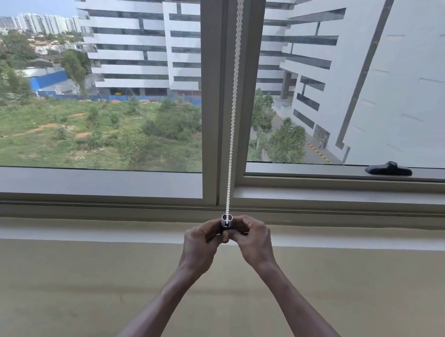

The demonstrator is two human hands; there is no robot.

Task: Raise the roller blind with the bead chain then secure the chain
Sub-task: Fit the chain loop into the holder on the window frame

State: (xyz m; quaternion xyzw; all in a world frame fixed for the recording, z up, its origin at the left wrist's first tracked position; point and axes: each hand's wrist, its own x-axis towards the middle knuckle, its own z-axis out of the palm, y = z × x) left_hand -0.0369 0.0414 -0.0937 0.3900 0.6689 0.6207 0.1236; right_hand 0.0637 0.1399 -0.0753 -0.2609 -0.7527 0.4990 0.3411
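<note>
Pinching chain clip (pixel 226 223) from both sides, left hand (pixel 200 243) and right hand (pixel 254 243) closed on it; best keeping bead chain (pixel 235 85) taut, straight along window frame (pixel 212 87).

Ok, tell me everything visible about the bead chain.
The bead chain is white, looks plastic, and hangs as two strands side by side in front of the grey window mullion. It runs taut from the top edge down into a small cylindrical holder, which the left hand and right hand pinch together just above the sill.

High-rise room: window (pixel 96 67) overlooks towers (pixel 137 30).
</note>
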